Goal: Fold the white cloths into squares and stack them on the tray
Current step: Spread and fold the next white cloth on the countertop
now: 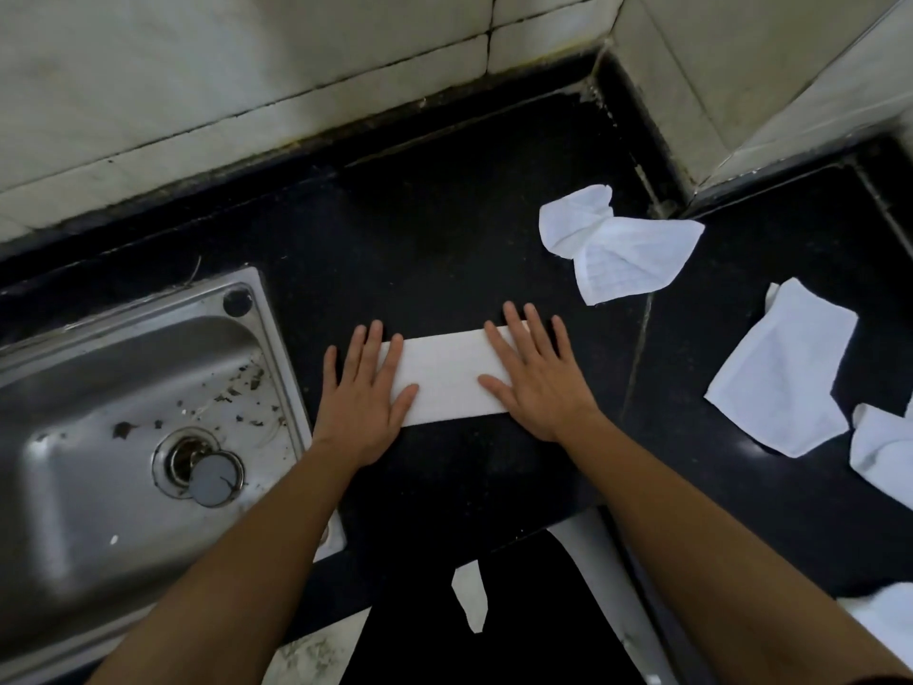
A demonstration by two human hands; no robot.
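A white cloth (447,375) lies on the black counter (444,239), folded into a long flat strip. My left hand (363,393) presses flat on its left end, fingers spread. On its right end my right hand (536,378) lies flat in the same way. Neither hand grips anything. A crumpled white cloth (617,244) sits at the back right. Another loose cloth (785,373) lies farther right, with a third cloth (884,452) at the right edge. No tray is in view.
A steel sink (113,417) with a drain plug (213,479) fills the left side, close to my left hand. Tiled walls (247,81) close off the back and the right corner. More white fabric (884,615) shows at the lower right.
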